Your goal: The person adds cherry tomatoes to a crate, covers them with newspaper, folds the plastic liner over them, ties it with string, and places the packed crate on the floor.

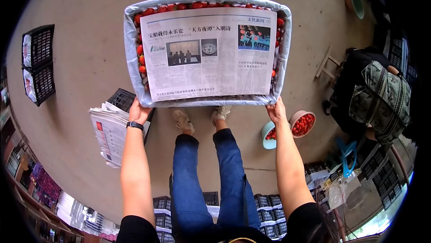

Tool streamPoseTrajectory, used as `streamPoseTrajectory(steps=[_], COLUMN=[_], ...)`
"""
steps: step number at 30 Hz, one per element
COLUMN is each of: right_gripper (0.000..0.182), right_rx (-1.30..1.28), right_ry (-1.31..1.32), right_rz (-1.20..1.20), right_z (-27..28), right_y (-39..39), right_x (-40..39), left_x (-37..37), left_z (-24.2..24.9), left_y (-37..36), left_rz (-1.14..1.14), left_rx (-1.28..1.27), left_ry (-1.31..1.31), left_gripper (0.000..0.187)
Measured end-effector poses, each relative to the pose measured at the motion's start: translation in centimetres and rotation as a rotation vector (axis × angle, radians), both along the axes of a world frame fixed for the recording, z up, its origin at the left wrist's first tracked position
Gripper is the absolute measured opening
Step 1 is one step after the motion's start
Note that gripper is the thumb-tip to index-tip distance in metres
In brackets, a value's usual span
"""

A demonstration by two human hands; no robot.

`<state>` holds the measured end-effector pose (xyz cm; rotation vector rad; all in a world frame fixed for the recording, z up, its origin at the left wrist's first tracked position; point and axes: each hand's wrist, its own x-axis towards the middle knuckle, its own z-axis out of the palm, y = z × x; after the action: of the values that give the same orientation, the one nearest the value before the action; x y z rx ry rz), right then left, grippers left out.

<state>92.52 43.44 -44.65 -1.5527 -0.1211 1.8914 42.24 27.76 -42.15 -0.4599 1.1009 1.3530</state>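
"Crate (pixel 128 45) at your twelve o'clock: what's in it?"

"Red fruit (pixel 141 60) under a newspaper (pixel 202 74), inside a pale liner (pixel 202 103)."

"Your hold?"

"Your left hand (pixel 139 112) and right hand (pixel 276 111) close on its near corners, fingers mostly hidden."

"Other containers?"

"Pink basin (pixel 313 123) and mint basin (pixel 270 145), both holding red fruit, at three o'clock from your shoes (pixel 183 122)."

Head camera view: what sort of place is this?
Probably a produce packing area, perhaps in a warehouse: a lined crate of small red produce topped with newspaper, bowls of similar produce on the floor, and stacked black crates.
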Motion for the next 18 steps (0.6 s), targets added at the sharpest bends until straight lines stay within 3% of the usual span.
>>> streamPoseTrajectory(steps=[6, 10, 13, 15, 16, 17, 18], right_gripper=[0.015, 0.013, 0.011, 0.008, 0.007, 0.007, 0.008], right_rx=[0.072, 0.378, 0.429, 0.573, 0.644, 0.719, 0.76], right_ry=[-0.283, -0.814, -0.918, -0.868, -0.834, -0.796, -0.745], right_rz=[-0.019, 0.275, 0.376, 0.461, 0.534, 0.607, 0.512], right_z=[3.1, 7.0, 11.5, 13.4, 14.6, 15.2, 15.0], right_y=[-1.7, -1.4, -0.5, 0.8, 2.1, 3.5, 5.3], right_x=[-0.2, -2.2, -3.7, -4.0, -4.2, -4.3, -3.9], left_x=[0.4, 0.3, 0.4, -0.1, -1.1, -2.2, -2.4], left_z=[0.8, 0.5, 2.8, 6.0, 7.6, 9.2, 12.5], left_y=[-0.4, -1.9, -1.9, -0.7, -0.1, 0.6, 3.1], left_rz=[0.007, 0.087, 0.159, 0.133, 0.006, 0.069, 0.103], left_rx=[-0.078, -0.199, -0.326, -0.235, -0.122, 0.132, 0.168], left_ry=[0.171, 0.229, 0.414, 0.433, 0.5, 0.423, 0.473], left_gripper=[0.03, 0.029, 0.031, 0.033, 0.034, 0.034, 0.033])
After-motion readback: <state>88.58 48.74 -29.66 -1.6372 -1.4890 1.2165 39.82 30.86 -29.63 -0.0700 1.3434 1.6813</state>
